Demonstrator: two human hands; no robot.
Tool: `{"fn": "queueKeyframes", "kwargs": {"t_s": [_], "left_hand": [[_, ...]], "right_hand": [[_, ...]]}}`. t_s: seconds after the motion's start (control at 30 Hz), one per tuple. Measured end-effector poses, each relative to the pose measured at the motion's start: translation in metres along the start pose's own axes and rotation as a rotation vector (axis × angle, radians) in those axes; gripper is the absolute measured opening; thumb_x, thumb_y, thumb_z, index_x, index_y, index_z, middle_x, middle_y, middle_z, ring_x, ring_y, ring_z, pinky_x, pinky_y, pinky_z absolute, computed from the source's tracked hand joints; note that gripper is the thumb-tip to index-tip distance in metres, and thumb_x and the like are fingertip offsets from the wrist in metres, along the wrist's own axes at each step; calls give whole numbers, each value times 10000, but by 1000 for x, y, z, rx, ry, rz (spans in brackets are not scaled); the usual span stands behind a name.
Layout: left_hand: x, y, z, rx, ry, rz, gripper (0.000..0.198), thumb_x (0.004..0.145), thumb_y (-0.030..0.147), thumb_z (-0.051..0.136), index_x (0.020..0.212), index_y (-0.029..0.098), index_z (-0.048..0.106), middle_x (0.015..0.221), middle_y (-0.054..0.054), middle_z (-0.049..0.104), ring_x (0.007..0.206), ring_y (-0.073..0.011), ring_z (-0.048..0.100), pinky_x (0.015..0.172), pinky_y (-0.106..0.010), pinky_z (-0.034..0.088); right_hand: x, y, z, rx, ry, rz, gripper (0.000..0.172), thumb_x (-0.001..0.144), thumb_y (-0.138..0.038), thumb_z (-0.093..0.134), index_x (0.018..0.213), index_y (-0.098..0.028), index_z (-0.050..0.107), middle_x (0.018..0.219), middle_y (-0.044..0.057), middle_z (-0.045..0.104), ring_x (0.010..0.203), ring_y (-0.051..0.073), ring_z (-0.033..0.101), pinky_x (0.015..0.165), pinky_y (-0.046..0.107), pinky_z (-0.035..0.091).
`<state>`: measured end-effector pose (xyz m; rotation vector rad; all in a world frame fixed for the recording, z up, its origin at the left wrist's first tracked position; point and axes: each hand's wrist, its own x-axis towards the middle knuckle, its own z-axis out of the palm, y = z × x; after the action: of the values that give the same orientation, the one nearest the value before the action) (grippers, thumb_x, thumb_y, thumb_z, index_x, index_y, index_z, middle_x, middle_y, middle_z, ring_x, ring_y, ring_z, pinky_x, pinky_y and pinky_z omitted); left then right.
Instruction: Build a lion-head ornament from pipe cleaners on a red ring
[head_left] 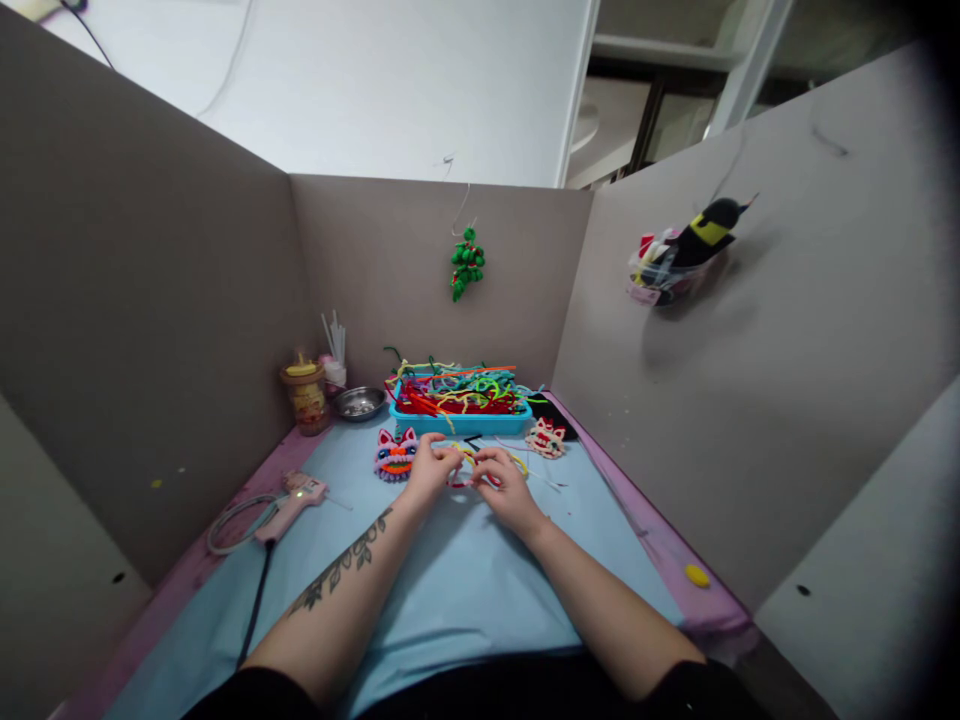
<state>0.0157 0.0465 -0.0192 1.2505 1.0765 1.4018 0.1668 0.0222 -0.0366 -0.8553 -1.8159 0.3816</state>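
My left hand [429, 470] and my right hand [510, 490] are close together over the middle of the blue-covered table. Their fingers are pinched on a small pink, red and white pipe cleaner piece [459, 480], partly hidden by the fingers. Just beyond them lies something with yellow curved loops [519, 464], mostly covered by my right hand. Left of my left hand sits a pink and purple animal-face figure [395, 455] with an orange mouth. Past my right hand is a similar cream and red figure [547, 438].
A blue tray [461, 424] heaped with colourful pipe cleaners stands at the back. Beside it are a metal bowl [360, 403] and a lidded cup [307, 400]. A pink glue gun [292, 508] with its cable lies at left. Grey partitions [442, 250] enclose the table.
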Motion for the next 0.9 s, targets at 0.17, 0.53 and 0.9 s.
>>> {"fn": "queueKeyframes", "kwargs": {"t_s": [0.17,0.53,0.9], "left_hand": [[2,1,-1,-8,42,-33,457,618,191,662,988,157,398,582,29,610,573,-133,593,564,-233,417],[3,-1,-1,4,31,38,424,618,216,655,947,166,393,554,57,571,515,-108,546,546,-218,395],[-1,-7,3,232,2,262,349,689,260,608,983,179,437,643,38,577,594,-123,569,608,-247,417]], "right_hand": [[1,-3,-1,60,39,6,76,724,-140,582,712,-203,624,965,55,537,942,191,523,870,349,391],[4,-4,-1,147,53,79,87,699,-130,535,692,-184,603,917,63,571,882,188,557,792,328,441],[5,11,9,433,94,474,163,710,-295,566,834,-202,517,784,10,575,646,164,604,636,329,509]]}}
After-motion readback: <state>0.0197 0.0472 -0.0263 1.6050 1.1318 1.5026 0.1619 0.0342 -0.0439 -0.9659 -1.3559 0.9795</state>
